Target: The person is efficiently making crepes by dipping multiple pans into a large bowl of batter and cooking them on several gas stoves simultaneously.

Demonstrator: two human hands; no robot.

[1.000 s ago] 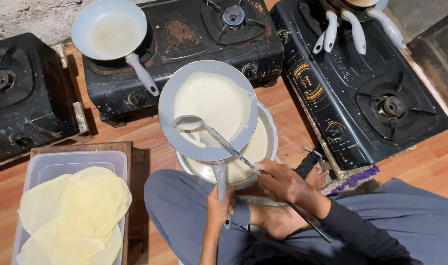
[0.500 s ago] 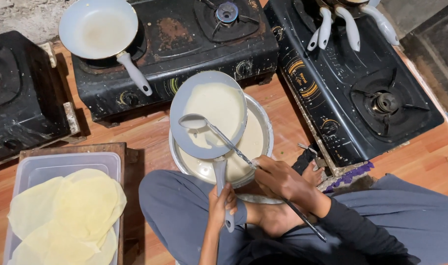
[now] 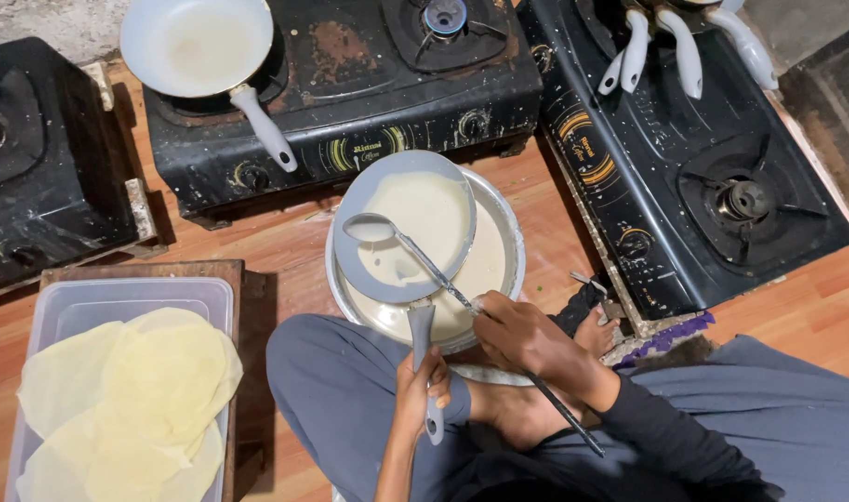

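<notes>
- Pale batter already coated the inside of the small grey frying pan (image 3: 408,228), which was tilted over the wide metal bowl of batter (image 3: 499,270) on the wooden floor (image 3: 285,251).
- Left hand (image 3: 422,386) had its fingers wrapped tight around the pan's grey handle, holding it above the bowl.
- Right hand (image 3: 527,339) had its fingers closed on the long metal ladle (image 3: 373,228); the ladle's cup sat over the pan's left side and looked mostly emptied.
- So as far as I could judge, the pan was filled and swirled, with the extra batter running back into the bowl. Cooking that one looked not yet done.
- Clear plastic tub (image 3: 90,307) at lower left held a stack of thin yellowish crepe skins (image 3: 127,400), so a good few were finished by then.
- Another white-lined frying pan (image 3: 197,42) sat on the black gas stove (image 3: 350,121) up top, with a thin pale layer inside; couldn't tell if the burner was lit.
- Second black stove (image 3: 703,167) on the right carried several white pan handles (image 3: 685,46) at the top edge, pans themselves out of view.
- Plenty of batter was left in the bowl.
</notes>
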